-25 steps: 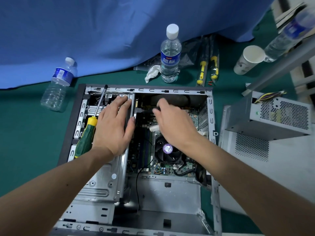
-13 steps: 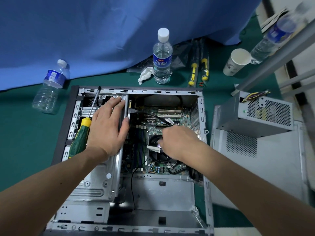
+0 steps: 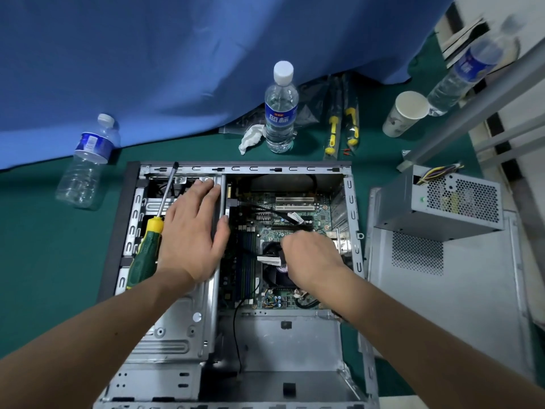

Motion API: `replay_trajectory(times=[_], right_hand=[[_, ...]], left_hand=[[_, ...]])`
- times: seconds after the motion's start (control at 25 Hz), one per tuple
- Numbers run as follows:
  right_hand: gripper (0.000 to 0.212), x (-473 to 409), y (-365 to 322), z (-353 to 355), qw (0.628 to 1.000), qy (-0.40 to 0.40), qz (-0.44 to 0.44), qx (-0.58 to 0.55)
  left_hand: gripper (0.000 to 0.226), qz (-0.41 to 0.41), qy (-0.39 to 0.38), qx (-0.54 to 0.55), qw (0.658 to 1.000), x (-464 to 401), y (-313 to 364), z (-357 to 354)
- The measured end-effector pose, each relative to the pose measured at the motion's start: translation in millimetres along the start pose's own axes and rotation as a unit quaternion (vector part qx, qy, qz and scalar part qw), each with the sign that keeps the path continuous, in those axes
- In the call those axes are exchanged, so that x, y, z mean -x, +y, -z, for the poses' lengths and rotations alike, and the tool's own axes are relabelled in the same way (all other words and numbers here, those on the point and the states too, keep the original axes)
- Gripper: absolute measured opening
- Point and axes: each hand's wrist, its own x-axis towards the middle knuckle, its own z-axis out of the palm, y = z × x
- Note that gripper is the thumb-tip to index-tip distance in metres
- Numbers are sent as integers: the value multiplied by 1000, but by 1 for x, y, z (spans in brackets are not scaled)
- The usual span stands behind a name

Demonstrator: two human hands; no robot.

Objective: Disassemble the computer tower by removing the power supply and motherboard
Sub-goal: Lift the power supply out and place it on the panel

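On the green worktop [image 3: 44, 261], a nearly empty plastic bottle [image 3: 88, 163] lies tilted at the far left, against the edge of a blue cloth [image 3: 177, 69]. Just right of it sits the open computer tower [image 3: 236, 335], lying on its side. A screwdriver [image 3: 150, 237] with a green and yellow handle rests on the tower's drive cage [image 3: 177, 329], its shaft pointing away from the person. The left hand [image 3: 191, 234] lies flat on that cage just beside the screwdriver, its grip spread, fingers extended and the thumb over the cage's inner edge. Behind the tower stands an upright water bottle [image 3: 279, 107] with a crumpled tissue [image 3: 250, 137] beside it. Inside the case, the motherboard [image 3: 295, 208] is still seated. The right hand [image 3: 312, 255] reaches over the cooler fan [image 3: 275, 273], its fingers curled down around a dark cable with a white label; whether the grip is truly pinching it cannot be told. Farther right, two packaged tools [image 3: 342, 125] with yellow handles lie near a paper cup [image 3: 405, 113]. The power supply [image 3: 442, 205] is already out, resting on the detached side panel [image 3: 442, 305] right of the tower, apart from it.
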Motion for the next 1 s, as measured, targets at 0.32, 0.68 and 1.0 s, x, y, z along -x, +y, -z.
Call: replay_trajectory(times=[0.32, 0.68, 1.0], right_hand=[[57, -9, 6, -13, 997, 41, -40, -46], [46, -12, 7, -9, 996, 81, 5, -29], [21, -7, -9, -1, 980, 101, 104, -135]], left_hand=[[55, 3, -8, 1, 1000, -1, 2, 3], [55, 0, -4, -9, 1000, 0, 1, 0], [55, -4, 3, -11, 1000, -1, 0, -1]])
